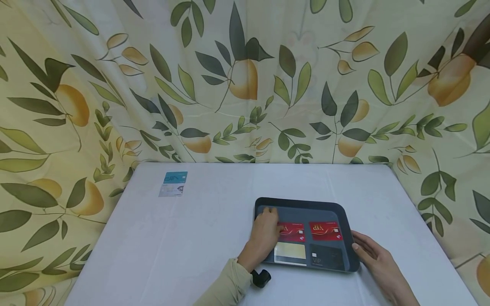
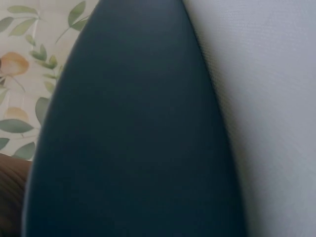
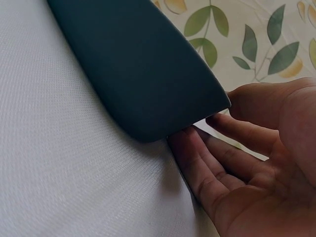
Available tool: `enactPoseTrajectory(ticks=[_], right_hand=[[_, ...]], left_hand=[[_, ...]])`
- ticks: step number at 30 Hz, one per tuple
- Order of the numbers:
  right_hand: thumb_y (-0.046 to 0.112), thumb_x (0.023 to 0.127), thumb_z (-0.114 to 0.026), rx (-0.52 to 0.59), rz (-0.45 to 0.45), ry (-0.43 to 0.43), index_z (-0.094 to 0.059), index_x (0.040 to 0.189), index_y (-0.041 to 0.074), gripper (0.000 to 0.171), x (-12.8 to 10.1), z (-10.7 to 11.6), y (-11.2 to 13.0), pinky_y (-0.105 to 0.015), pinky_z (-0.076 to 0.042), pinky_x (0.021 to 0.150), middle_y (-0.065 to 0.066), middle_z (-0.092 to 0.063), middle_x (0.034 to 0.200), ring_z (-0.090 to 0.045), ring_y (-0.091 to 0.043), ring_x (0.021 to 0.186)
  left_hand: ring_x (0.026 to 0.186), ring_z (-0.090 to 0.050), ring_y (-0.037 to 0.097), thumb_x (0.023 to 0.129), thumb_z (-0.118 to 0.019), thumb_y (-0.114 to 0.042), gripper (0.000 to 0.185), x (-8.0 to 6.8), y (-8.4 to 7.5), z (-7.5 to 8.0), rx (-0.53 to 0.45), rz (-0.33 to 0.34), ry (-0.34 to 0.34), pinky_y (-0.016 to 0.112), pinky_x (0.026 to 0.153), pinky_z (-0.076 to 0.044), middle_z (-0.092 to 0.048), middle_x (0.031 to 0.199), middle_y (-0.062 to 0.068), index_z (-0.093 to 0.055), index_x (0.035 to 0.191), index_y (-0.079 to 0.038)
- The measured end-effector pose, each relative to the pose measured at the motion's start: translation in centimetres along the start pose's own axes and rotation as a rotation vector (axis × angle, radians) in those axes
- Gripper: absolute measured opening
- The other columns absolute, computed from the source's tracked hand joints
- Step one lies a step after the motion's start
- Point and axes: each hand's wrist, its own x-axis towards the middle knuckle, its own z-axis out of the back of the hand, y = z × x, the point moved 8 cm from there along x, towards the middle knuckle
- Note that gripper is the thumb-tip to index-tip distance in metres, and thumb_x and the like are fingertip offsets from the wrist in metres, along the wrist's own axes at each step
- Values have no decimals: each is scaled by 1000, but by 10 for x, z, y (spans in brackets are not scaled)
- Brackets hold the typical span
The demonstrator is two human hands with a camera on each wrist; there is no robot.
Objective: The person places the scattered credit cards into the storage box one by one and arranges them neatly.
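A dark tray (image 1: pixel 298 204) lies on the white table, holding two red VIP cards, a gold card (image 1: pixel 289 250) and a black VIP card (image 1: pixel 326 257). My left hand (image 1: pixel 263 233) reaches over the tray's left part with its fingers bent. Its thumb side is at the left end of the left red card (image 1: pixel 294 232) and covers that end; the fingertips are hidden. The other red card (image 1: pixel 325 230) lies to the right. My right hand (image 1: pixel 377 259) holds the tray's right edge, thumb at the rim and fingers low against the side, as the right wrist view shows.
At the table's back left lie a blue card (image 1: pixel 175 177) and a pale card (image 1: pixel 171 190), edge to edge. A patterned curtain (image 1: pixel 229 123) hangs behind the white table (image 1: pixel 191 238). The left wrist view shows mostly the tray's dark outer side (image 2: pixel 133 123).
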Motion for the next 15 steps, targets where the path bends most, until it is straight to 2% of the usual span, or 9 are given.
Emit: enactPoseTrajectory(ticks=[4, 8, 10, 11, 15], right_hand=[[55, 106, -51, -6, 2, 3, -20, 167, 11, 81, -1, 0, 0, -46, -40, 121, -23, -27, 170, -31, -41, 154], [55, 106, -51, -19, 9, 1, -21, 167, 10, 81, -1, 0, 1, -31, -49, 112, -23, -29, 170, -32, -41, 154], [55, 106, -51, -20, 12, -1, -22, 166, 10, 81, -2, 0, 1, -28, -49, 110, -23, -29, 169, -33, -41, 153], [56, 106, -51, -21, 13, -2, -22, 166, 10, 81, -2, 1, 1, -28, -50, 110, -23, -29, 169, -33, -40, 153], [55, 106, -51, -13, 8, 3, -20, 167, 10, 82, -1, 0, 1, -41, -42, 120, -22, -26, 171, -30, -41, 155]], left_hand=[[87, -75, 26, 88, -85, -19, 36, -1, 0, 1, 5, -13, -5, 35, 72, -63, -70, 102, 16, -72, 113, 2], [85, -74, 24, 88, -84, -20, 32, -2, -1, 2, 8, -14, 9, 33, 71, -62, -69, 100, 13, -73, 111, -1], [84, -73, 21, 89, -84, -21, 30, -1, -2, 2, 8, -17, 18, 31, 71, -61, -69, 98, 11, -73, 109, -2], [83, -72, 20, 89, -84, -21, 28, -1, -2, 2, 7, -21, 22, 30, 70, -61, -68, 97, 10, -73, 108, -3], [80, -69, 15, 90, -83, -21, 23, 1, -4, 6, 9, -42, 29, 25, 69, -59, -67, 94, 7, -72, 105, -7]])
